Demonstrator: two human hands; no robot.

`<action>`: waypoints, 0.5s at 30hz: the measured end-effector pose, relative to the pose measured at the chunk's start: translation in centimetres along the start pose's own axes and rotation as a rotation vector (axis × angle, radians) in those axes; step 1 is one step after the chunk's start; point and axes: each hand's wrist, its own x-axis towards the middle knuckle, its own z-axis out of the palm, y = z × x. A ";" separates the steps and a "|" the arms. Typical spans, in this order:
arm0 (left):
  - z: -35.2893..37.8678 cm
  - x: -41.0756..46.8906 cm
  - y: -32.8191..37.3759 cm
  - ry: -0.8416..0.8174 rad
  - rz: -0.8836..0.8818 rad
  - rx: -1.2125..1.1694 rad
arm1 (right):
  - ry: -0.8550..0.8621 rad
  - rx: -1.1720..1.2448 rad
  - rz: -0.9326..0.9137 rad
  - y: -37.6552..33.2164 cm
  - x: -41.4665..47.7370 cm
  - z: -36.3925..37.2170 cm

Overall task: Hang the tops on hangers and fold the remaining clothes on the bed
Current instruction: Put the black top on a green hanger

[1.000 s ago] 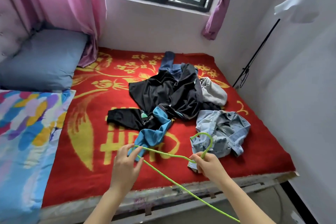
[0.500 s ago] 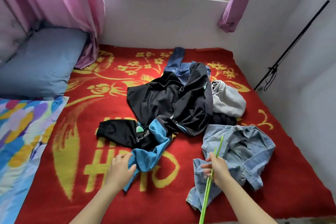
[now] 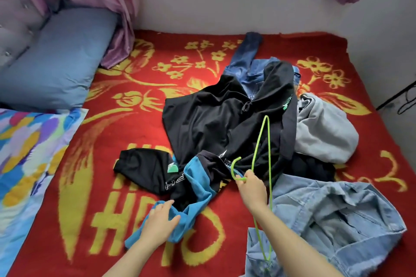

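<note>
Left grip (image 3: 160, 220) is no longer sharing the thin lime-green wire hanger (image 3: 268, 137); it is resting on the blue hem of the black-and-blue sports top (image 3: 202, 119), which is lying mid-bed (image 3: 90, 175) toward the foot edge. Pinch unconfirmed. Right grip (image 3: 251, 189) is pinching the hanger's neck alone, over the top. Judgement: hanging is beginning.

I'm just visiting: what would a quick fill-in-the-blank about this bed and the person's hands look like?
1. The right hand holds a ___ hanger.
2. The left hand grips the ___ part of the black top.
3. The jacket lies on a ___ blanket.

Missing words: green; blue; red.
</note>
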 end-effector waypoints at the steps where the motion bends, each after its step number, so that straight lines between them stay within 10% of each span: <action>1: 0.0 0.8 0.1 -0.009 -0.016 -0.036 | -0.032 -0.050 -0.029 -0.4 1.1 0.5; 13: 8.7 6.8 4.4 -0.464 -0.172 -0.499 | -0.140 -0.288 -0.183 -2.8 9.7 7.2; 15: 9.6 5.3 5.2 -0.148 -0.182 -0.437 | -0.124 -0.295 -0.170 -2.8 11.4 7.1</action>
